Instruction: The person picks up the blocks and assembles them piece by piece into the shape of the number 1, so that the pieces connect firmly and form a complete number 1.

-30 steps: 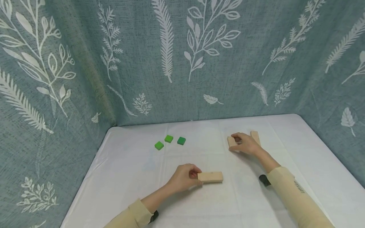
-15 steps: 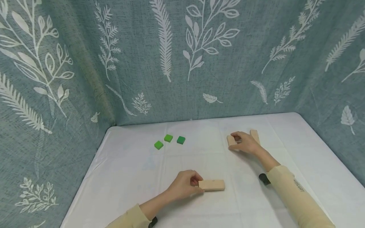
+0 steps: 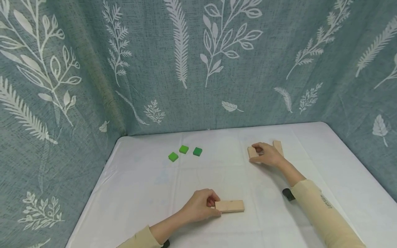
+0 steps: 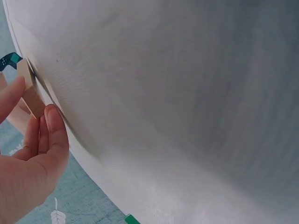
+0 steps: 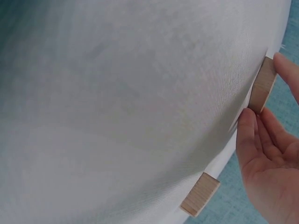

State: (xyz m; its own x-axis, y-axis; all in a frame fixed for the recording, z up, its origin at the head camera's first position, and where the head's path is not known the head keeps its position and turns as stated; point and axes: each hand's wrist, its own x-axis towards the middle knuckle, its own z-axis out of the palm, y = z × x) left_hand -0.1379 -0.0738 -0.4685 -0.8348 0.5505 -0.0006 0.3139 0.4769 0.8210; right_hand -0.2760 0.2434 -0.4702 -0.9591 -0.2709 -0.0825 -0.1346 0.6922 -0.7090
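Observation:
Near the front middle of the white table, my left hand [image 3: 201, 205] pinches the left end of a pale wooden block [image 3: 230, 206], which lies lengthwise pointing right. In the left wrist view, thumb and fingers grip this wooden block [image 4: 32, 95] close to the cloth. Farther back on the right, my right hand [image 3: 268, 154] holds a second wooden block [image 3: 252, 152] between thumb and fingers. The right wrist view shows that block [image 5: 262, 86] at the cloth. Just behind the right hand lies a third wooden block [image 3: 278, 147], partly hidden by it.
Three small green tiles, two light green [image 3: 183, 149] and one dark green [image 3: 197, 151], lie at the back left of the table [image 3: 139, 193]. A blue-green leaf-patterned curtain [image 3: 198, 69] hangs behind and along both sides.
My left hand has drawn its wooden block toward the table's front edge, nearer to me. My right hand and its block have stayed in place, as have the tiles.

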